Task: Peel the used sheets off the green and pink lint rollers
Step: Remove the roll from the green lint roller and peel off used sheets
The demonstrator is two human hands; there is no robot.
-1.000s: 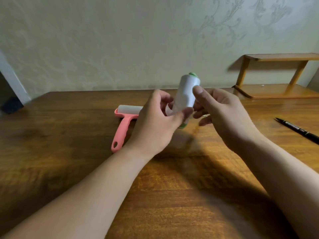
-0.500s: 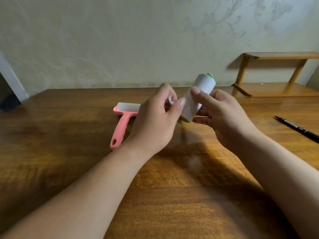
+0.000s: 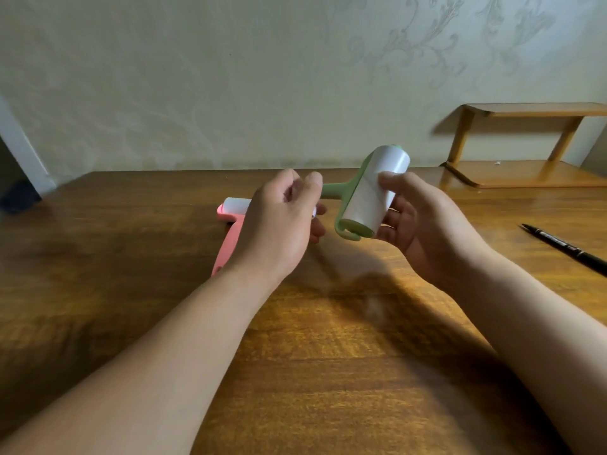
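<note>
Taking the brown wooden table (image 3: 328,372) as the landmark, the pink plastic lint roller with a white sticky roll (image 3: 230,224) is lying flat on the table, toward its far middle part, and its handle is pointing toward the person. The left hand (image 3: 279,224) is hovering above the table just in front of this pink roller and is hiding a part of it; its fingers are curling inward, and something small and white is showing at its fingertips, but I cannot tell what this is or whether the hand is gripping it. To the right of it, above the middle of the table, the green plastic lint roller with a white paper roll (image 3: 371,192) is being held in the air, tilted, with its green handle pointing to the left hand. The right hand (image 3: 423,221) is holding the white roll, with the thumb on top and the other fingers behind and under it. At the right edge of the table a black pen (image 3: 565,247) is lying, well apart from both hands. At the far right end of the table a small wooden shelf (image 3: 525,146) is standing against the wall.
</note>
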